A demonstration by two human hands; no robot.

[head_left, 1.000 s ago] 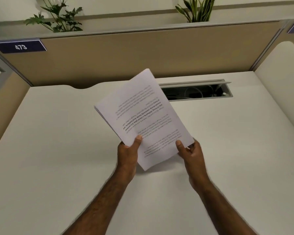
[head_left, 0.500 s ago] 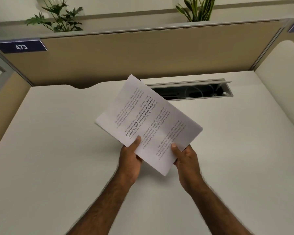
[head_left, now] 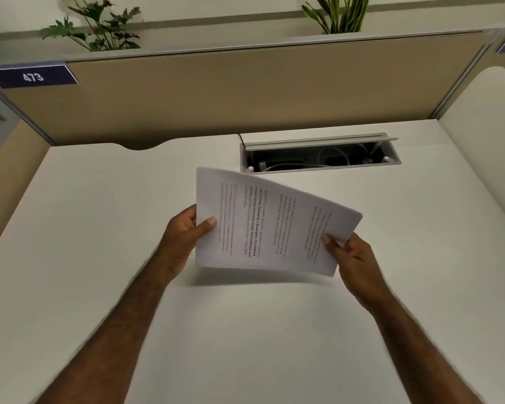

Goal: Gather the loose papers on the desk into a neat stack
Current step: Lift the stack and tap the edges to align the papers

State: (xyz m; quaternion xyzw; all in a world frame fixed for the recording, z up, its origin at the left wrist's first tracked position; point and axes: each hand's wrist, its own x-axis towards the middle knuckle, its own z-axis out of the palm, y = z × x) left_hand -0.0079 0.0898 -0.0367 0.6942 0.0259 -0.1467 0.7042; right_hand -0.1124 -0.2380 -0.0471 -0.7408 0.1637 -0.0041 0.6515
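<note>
A stack of white printed papers [head_left: 268,223] is held in the air above the middle of the white desk [head_left: 99,228], turned sideways so the text lines run up and down. My left hand [head_left: 184,237] grips the stack's left edge, thumb on top. My right hand [head_left: 350,258] pinches its lower right corner. The sheets bow slightly and cast a shadow on the desk just below. No other loose paper shows on the desk.
An open cable tray [head_left: 318,156] with white cables is set into the desk just behind the papers. A beige partition [head_left: 245,91] with a "473" label [head_left: 32,77] closes the back; plants [head_left: 99,24] stand above it. A white side panel [head_left: 493,126] rises at right.
The stack has been rotated clockwise from a diagonal tilt to lying sideways. My left hand moved to its left edge and my right hand shifted out to the right corner.
</note>
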